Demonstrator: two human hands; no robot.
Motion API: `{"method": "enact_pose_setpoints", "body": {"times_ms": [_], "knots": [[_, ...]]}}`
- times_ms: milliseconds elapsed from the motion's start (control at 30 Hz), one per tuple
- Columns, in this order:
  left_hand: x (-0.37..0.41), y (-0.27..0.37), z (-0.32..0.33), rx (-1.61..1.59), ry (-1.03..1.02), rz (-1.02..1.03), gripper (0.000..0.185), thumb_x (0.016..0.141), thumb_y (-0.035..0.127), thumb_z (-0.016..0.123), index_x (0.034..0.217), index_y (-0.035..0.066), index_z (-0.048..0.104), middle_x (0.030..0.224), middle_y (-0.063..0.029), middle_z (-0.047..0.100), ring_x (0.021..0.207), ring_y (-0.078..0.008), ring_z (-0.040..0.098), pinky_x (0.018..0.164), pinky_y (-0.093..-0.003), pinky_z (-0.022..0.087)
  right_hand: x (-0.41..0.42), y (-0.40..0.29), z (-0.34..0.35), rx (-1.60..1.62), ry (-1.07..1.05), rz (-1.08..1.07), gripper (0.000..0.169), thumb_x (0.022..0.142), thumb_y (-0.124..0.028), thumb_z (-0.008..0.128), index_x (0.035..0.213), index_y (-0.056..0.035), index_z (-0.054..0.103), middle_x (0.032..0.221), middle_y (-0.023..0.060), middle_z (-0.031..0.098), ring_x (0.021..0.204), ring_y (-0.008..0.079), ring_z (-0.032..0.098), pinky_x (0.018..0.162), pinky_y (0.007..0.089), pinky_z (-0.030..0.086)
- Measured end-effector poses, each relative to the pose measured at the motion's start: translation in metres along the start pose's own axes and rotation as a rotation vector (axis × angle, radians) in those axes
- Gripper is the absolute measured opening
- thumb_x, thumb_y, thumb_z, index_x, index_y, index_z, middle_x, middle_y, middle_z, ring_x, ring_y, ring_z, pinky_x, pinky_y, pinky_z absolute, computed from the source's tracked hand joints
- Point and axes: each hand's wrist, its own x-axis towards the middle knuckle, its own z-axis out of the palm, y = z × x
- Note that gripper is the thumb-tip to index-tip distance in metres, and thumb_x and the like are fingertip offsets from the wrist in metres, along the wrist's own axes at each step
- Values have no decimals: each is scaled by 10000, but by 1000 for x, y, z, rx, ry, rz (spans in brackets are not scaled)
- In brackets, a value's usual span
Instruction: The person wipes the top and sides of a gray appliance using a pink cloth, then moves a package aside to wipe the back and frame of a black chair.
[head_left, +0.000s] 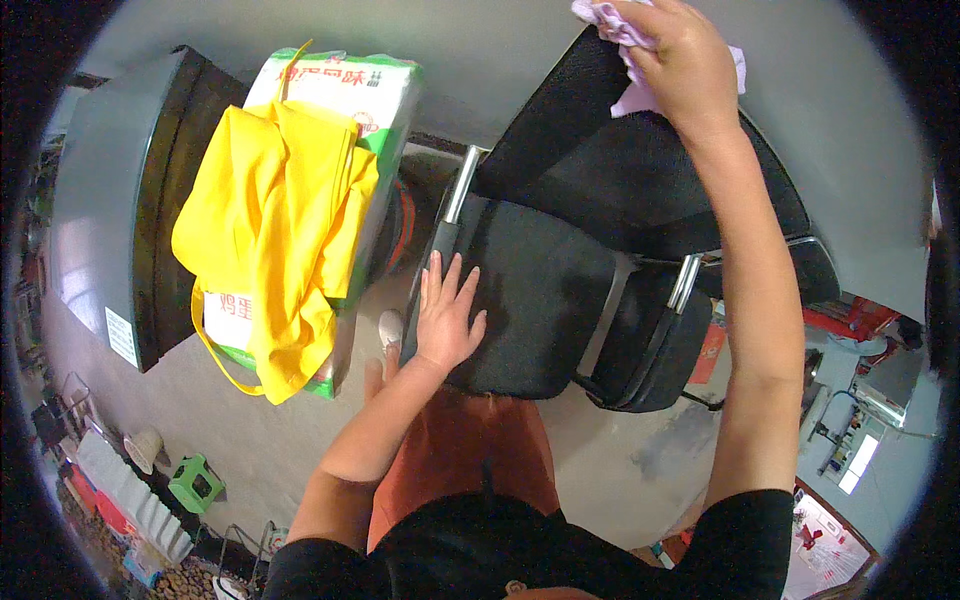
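Observation:
A black office chair stands before me, its mesh backrest (600, 165) away from me and its padded seat (532, 300) nearer. My right hand (690, 67) is closed around a crumpled pale purple cloth (637, 94) at the top of the backrest. With fingers spread, my left hand (450, 315) rests flat at the left side of the seat, by the armrest (448, 232) with its chrome bar. Part of the cloth is hidden behind my right hand.
Left of the chair, a yellow apron-like fabric (277, 225) lies over a white and green plastic-wrapped package (397, 97). Farther left is a large dark grey cabinet (105, 195). A green stool (196, 484) stands on the floor at lower left. A grey wall rises behind the chair.

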Motion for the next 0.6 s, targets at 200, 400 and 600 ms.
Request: {"method": "enact_pose_setpoints", "body": {"times_ms": [200, 400, 600], "knots": [[-2, -6, 0, -37, 36, 13, 660, 833, 186, 727, 1447, 30, 541, 1590, -230, 372, 1544, -468, 182, 1256, -579, 181, -17, -5, 39, -120, 140, -232, 321, 770, -50, 688, 1084, -109, 711, 1028, 83, 690, 972, 337, 668, 837, 428, 535], [7, -6, -6, -72, 28, 14, 637, 820, 167, 738, 1416, 19, 567, 1568, -224, 412, 1546, -454, 193, 1258, -555, 199, -127, -41, 135, -47, -297, 56, 417, 863, -62, 632, 1250, -189, 720, 1266, -34, 719, 981, 245, 698, 869, 369, 562], [-5, -14, -10, -113, 32, 11, 570, 814, 133, 731, 1357, 4, 613, 1537, -214, 457, 1515, -447, 277, 1241, -534, 257, -221, -98, 179, 590, -513, 469, 411, 805, -22, 731, 1213, -67, 717, 1279, 162, 664, 1213, 349, 624, 1043, 394, 494]]}}
